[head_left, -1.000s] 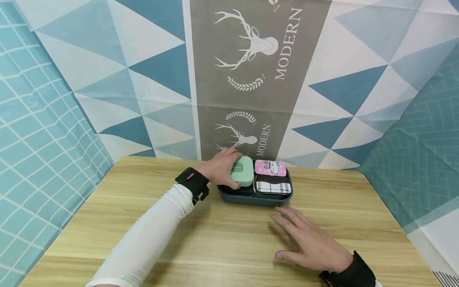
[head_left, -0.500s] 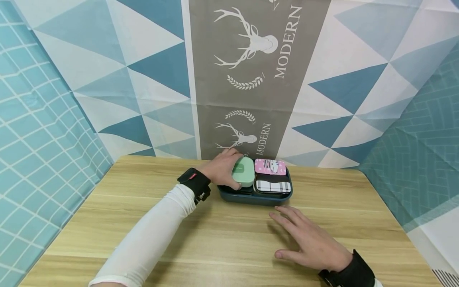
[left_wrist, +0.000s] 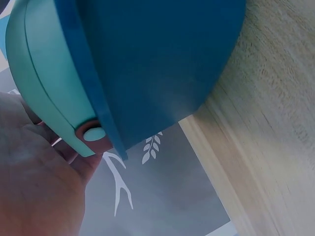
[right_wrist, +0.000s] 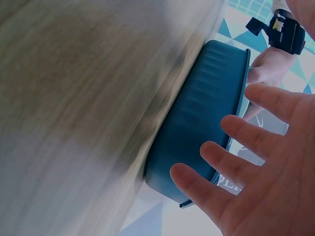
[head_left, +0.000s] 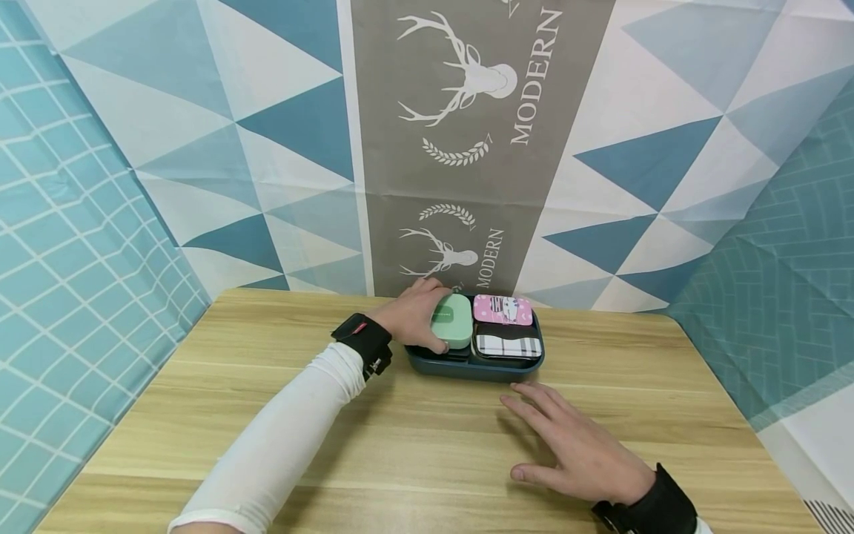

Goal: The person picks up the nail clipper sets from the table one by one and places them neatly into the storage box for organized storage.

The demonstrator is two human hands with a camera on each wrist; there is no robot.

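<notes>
My left hand (head_left: pixel 416 315) grips a mint-green square case (head_left: pixel 454 322) with its thumb at the near side and its fingers at the far side. The case sits in the left part of a dark blue tray (head_left: pixel 467 371), its top above the rim. In the left wrist view, a round button (left_wrist: pixel 94 134) in a brown mount shows on the case's side, just over the tray wall. My right hand (head_left: pixel 580 449) is near the tray's front right, fingers spread and holding nothing; the right wrist view shows the tray's side (right_wrist: pixel 197 123) beyond its fingertips.
In the tray's right half lie a pink cartoon-printed tin (head_left: pixel 503 311) at the back and a black case with a plaid band (head_left: pixel 508 345) in front. The tray stands on a wooden table (head_left: pixel 400 460) close to its back edge, before a patterned wall cloth (head_left: pixel 460 178).
The green case has sunk slightly in the tray, with my left hand still on it. My right hand stays in place.
</notes>
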